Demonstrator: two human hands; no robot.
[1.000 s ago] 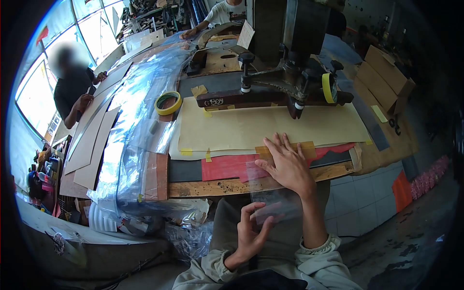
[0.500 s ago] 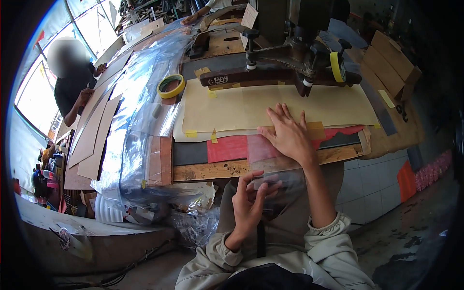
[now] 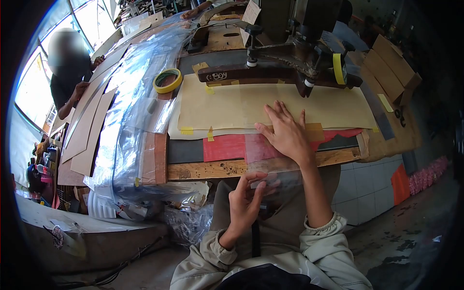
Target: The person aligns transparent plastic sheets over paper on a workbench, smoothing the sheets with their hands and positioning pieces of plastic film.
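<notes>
My right hand [image 3: 288, 135] lies flat with fingers spread on a clear plastic sheet [image 3: 261, 162], over a cream board [image 3: 217, 106]. That sheet hangs past the wooden table edge [image 3: 208, 170] toward my lap. Below the edge, the curled fingers of my left hand [image 3: 244, 200] pinch the hanging end of the plastic. A red sheet [image 3: 224, 148] sticks out from under the cream board, on a dark mat [image 3: 186, 151]. Small pieces of yellow tape [image 3: 186, 131] are stuck along the board's border. Just beyond the board stands a dark press bar [image 3: 232, 75].
A yellow tape roll [image 3: 167, 81] rests left of the board; another tape roll [image 3: 340, 68] hangs on the press. Clear plastic film [image 3: 128, 121] and brown cardboard [image 3: 92, 137] cover the left side. Scissors [image 3: 399, 117] lie right. A person [image 3: 70, 77] stands at the left.
The whole view has shifted slightly, so the table appears a little further left and up. My right hand stays flat on the plastic, and my left hand keeps its pinch.
</notes>
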